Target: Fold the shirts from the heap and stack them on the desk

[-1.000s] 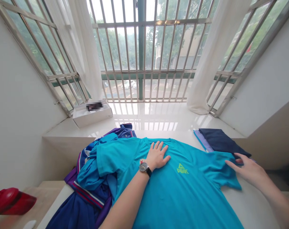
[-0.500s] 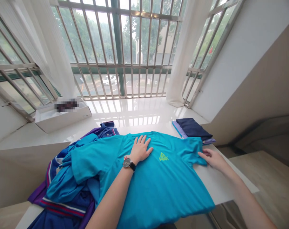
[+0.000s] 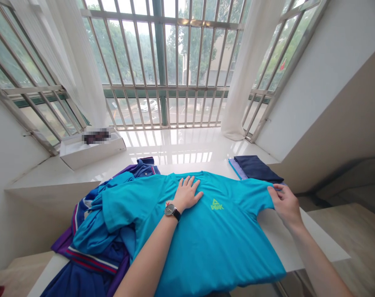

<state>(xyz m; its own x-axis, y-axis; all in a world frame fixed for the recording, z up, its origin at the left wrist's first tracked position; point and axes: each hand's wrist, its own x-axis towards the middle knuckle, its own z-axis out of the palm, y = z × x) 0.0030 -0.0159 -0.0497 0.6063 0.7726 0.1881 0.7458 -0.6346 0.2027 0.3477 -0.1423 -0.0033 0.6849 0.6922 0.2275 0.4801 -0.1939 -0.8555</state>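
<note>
A teal T-shirt [image 3: 202, 239] with a yellow-green chest logo lies spread on the white table [image 3: 314, 243], its lower part hanging past the near edge. My left hand [image 3: 188, 194] rests flat on the upper chest just below the collar, fingers spread, a watch [image 3: 172, 210] on its wrist. At the right sleeve's end, my right hand [image 3: 284, 204] pinches the cuff between thumb and fingers and pulls the sleeve out to the side. The left sleeve lies over a heap of blue and purple clothes [image 3: 97, 243].
Behind the right sleeve sits a folded stack of dark navy and lilac clothes [image 3: 257, 168]. A white box [image 3: 93, 150] with a blurred-out item stands on the sill [image 3: 172, 146] at the left. Beyond are a barred window [image 3: 162, 74] and white curtains [image 3: 237, 95].
My right hand has moved up and outward with the cuff, and the right sleeve is now straighter and stretched out. My left hand stays on the chest. The view has shifted slightly left.
</note>
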